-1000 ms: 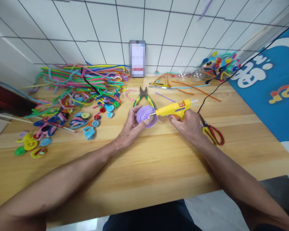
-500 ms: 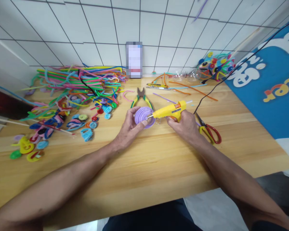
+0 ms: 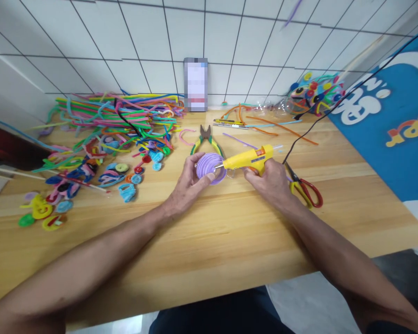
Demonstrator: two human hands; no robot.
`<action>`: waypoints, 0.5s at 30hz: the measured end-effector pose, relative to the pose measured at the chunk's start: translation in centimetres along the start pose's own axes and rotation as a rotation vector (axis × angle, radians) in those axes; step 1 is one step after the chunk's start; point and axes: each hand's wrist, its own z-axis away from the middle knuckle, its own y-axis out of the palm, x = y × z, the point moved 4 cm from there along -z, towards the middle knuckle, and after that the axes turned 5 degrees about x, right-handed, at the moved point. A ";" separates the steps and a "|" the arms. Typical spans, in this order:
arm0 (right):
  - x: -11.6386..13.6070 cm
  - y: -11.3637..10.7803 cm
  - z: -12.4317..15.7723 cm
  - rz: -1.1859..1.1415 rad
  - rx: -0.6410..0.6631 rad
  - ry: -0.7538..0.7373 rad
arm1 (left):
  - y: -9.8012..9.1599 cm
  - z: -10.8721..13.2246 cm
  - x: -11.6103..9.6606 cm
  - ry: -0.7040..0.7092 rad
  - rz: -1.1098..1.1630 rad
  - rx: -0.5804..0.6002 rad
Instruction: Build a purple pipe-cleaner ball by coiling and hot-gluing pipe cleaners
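Note:
My left hand is closed round a purple coiled pipe-cleaner cup, its thumb along the near rim and the fingers behind. The cup is tilted with its opening toward the right. In my right hand is a yellow hot glue gun, gripped by the handle. Its metal nozzle points left and reaches the cup's opening; whether it touches the inner wall I cannot tell. A clear glue stick pokes out of the gun's back. Just behind the cup lie pliers with green and yellow handles.
Scissors with red and yellow handles lie right of my right hand. The black cord runs to the upper right. Pipe cleaners and small coiled pieces cover the left side. A phone leans against the tiled wall.
The whole view has shifted slightly, with things a little further right. Both hands keep their hold, and the nozzle stays at the cup's opening.

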 end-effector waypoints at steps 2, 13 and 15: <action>0.0 0.0 0.0 -0.008 -0.006 -0.010 | 0.0 0.0 0.1 0.004 0.008 -0.003; 0.0 -0.2 0.1 -0.022 -0.014 -0.005 | 0.0 0.0 0.0 0.020 0.003 0.005; 0.0 -0.3 0.1 -0.021 -0.015 0.001 | 0.0 0.0 -0.1 0.014 0.012 0.004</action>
